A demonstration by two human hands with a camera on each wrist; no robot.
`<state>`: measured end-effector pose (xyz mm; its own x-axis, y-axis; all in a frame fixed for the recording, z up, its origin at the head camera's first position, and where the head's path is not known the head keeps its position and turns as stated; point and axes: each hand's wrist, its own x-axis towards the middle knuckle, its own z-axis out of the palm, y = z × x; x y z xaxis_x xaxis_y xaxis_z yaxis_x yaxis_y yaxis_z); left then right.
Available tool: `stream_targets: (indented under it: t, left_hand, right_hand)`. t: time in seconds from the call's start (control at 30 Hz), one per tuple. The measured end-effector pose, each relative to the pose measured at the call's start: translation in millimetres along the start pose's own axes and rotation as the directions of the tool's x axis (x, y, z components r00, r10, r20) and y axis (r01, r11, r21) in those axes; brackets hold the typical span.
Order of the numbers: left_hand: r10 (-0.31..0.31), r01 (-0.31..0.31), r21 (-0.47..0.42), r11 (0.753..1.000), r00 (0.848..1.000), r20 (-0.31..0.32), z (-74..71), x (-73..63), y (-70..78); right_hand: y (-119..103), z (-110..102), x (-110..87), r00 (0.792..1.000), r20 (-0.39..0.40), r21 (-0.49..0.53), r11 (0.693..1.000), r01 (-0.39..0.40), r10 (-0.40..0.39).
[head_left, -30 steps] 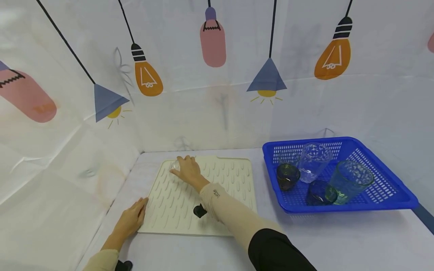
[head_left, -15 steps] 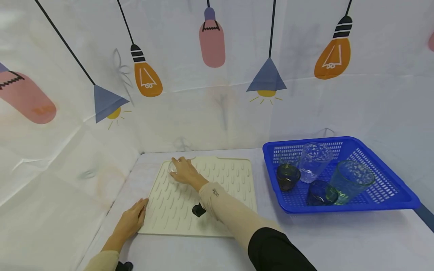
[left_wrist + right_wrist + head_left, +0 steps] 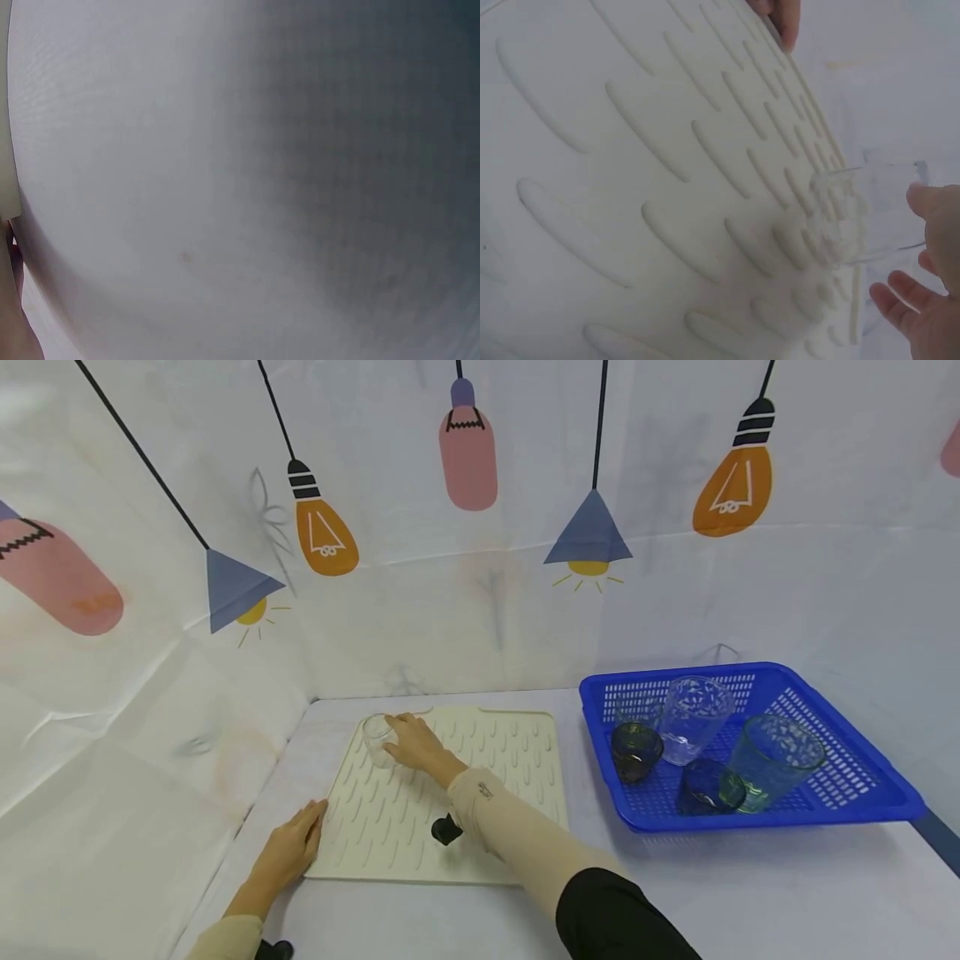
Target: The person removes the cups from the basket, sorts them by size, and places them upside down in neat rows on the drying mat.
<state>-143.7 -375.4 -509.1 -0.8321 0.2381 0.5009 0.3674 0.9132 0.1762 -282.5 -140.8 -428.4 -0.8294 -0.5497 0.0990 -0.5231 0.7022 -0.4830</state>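
Note:
A clear drinking glass stands on the cream ridged mat, near its far left corner. Just right of the glass is my right hand, thumb and fingers spread apart near its rim. In the right wrist view the thumb overlaps the rim of the glass, while the other fingers are clear of its side; whether the thumb touches cannot be told. My left hand rests on the table against the mat's left edge, fingers extended, holding nothing. The left wrist view shows mostly blurred white cloth.
At the right stands a blue perforated basket with several glasses, among them a tall clear glass, a greenish tumbler and a dark cup. A white sheet printed with lamps hangs behind the table.
The fingers of my right hand have come off the glass and drawn back to the right, leaving more of the glass visible on the mat. My left hand has stayed put.

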Motion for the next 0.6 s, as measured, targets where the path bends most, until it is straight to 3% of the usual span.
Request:
stream_targets:
  t: [0.33, 0.6]
  left_hand:
    - [0.014, -0.014, 0.005, 1.0, 1.0, -0.022, 0.9, -0.2, -0.2]
    - [0.02, -0.02, -0.001, 1.0, 0.999, -0.03, 2.3, -0.4, -2.1]
  right_hand:
    - [17, -21, -17.4, 0.99, -0.119, 0.137, 0.986, 0.09, -0.074]
    - [30, -47, -37.1, 0.98, -0.163, 0.287, 0.945, 0.156, -0.113]
